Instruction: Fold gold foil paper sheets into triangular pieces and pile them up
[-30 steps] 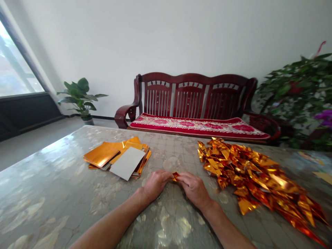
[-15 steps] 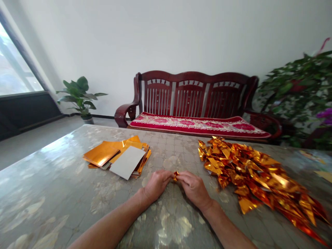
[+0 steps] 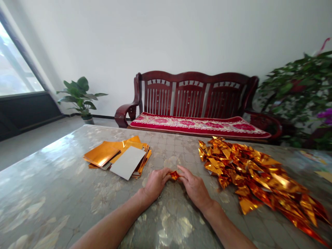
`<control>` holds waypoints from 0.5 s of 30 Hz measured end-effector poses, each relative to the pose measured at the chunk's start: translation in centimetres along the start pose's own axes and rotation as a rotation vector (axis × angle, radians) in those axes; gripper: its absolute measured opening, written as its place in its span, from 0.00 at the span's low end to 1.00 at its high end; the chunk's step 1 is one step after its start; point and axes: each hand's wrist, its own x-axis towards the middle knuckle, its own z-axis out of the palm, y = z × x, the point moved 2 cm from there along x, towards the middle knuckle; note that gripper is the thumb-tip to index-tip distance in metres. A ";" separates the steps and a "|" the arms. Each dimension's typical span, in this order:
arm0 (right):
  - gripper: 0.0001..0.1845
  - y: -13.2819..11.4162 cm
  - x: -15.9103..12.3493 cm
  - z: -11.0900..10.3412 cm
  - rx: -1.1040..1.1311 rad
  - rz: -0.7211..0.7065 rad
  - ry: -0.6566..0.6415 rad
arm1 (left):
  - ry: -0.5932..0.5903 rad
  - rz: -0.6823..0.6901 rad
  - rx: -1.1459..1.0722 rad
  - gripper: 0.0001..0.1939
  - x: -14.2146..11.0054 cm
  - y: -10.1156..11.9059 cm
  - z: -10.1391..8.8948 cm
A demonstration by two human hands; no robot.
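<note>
My left hand (image 3: 155,183) and my right hand (image 3: 194,186) meet at the middle of the table, both pinching a small folded piece of gold foil paper (image 3: 174,175) between their fingertips. The piece rests low, just above the tabletop. To the left lies a stack of flat gold foil sheets (image 3: 103,154) with one sheet turned white side up (image 3: 127,162). To the right spreads a pile of folded gold foil pieces (image 3: 254,176).
The table (image 3: 52,193) has a glossy, patterned marble-like top. Behind it stands a dark red wooden bench (image 3: 192,100) with a red cushion. A potted plant (image 3: 80,97) sits on the floor at the left, and leafy plants (image 3: 298,93) fill the right.
Both hands have shifted slightly farther from me with the foil piece, and my right fingers have stretched out more along it. The stacks have not moved.
</note>
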 end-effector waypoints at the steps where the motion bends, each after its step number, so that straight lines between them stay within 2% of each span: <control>1: 0.26 0.0 0.0 0.0 -0.026 0.006 -0.003 | -0.008 -0.006 0.050 0.11 0.0 0.0 -0.1; 8: 0.16 -0.7 0.2 -0.6 -0.161 0.008 -0.010 | -0.003 0.018 0.350 0.13 -0.1 0.9 -0.6; 15: 0.14 -0.9 0.5 -1.1 -0.161 0.103 -0.033 | 0.047 0.086 0.375 0.16 -0.4 1.6 -0.8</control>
